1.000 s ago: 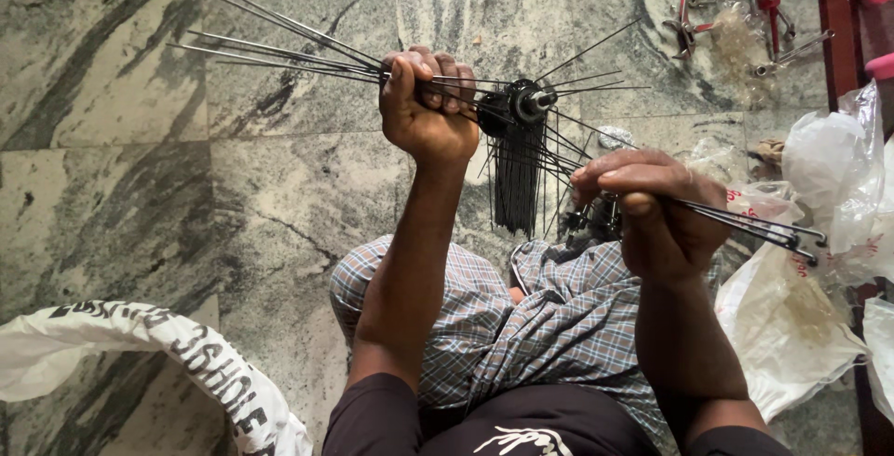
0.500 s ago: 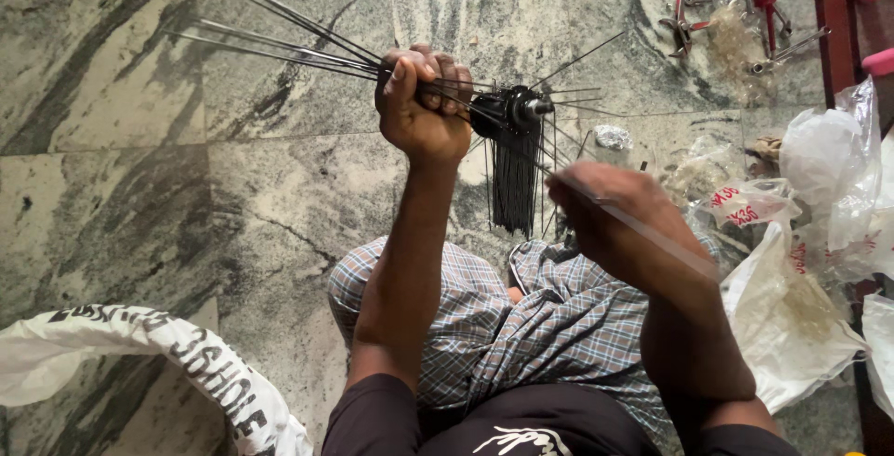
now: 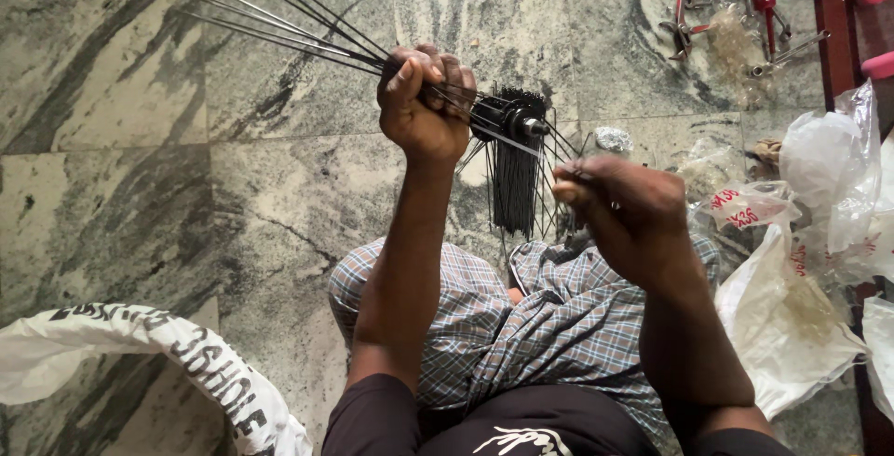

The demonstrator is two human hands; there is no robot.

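Left hand (image 3: 424, 102): closed in a fist around a bundle of thin metal spokes (image 3: 279, 23) that fanned up and to the left. Wheel hub (image 3: 517, 125): black, just right of that fist, above the lap, more spokes hanging from it. Right hand (image 3: 619, 209): fingers pinched narrow, blurred; what they held could not be told. Checked shorts (image 3: 549, 326) below. Plastic bags (image 3: 792, 307) at right, pliers (image 3: 684, 23) farther off, white tyre (image 3: 158, 353) lower left, all on the marble floor (image 3: 112, 139).
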